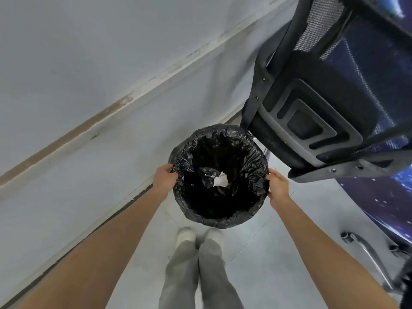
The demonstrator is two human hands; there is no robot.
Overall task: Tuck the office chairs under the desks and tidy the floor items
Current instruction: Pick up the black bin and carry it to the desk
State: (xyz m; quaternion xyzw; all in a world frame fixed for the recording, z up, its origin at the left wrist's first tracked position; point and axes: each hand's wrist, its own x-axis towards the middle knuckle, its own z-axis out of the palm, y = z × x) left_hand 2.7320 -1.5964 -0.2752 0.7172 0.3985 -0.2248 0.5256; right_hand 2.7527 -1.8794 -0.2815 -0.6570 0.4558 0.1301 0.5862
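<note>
A round waste bin (pixel 256 206) lined with a black plastic bag is in front of me, seen from above, with a crumpled white paper (pixel 221 181) inside. My left hand (pixel 164 178) grips the bin's left rim, fingers curled over the bag. On the right rim my right hand (pixel 278 186) holds the bin, thumb and fingers around its edge. A black mesh office chair (pixel 323 97) stands at the upper right, its backrest almost touching the bin's far rim.
A grey wall with a scuffed pale skirting (pixel 100 121) runs diagonally on the left. My feet in light shoes (pixel 200 236) stand on the grey floor just behind the bin. A chrome chair-base leg with a castor (pixel 365 250) lies at the lower right.
</note>
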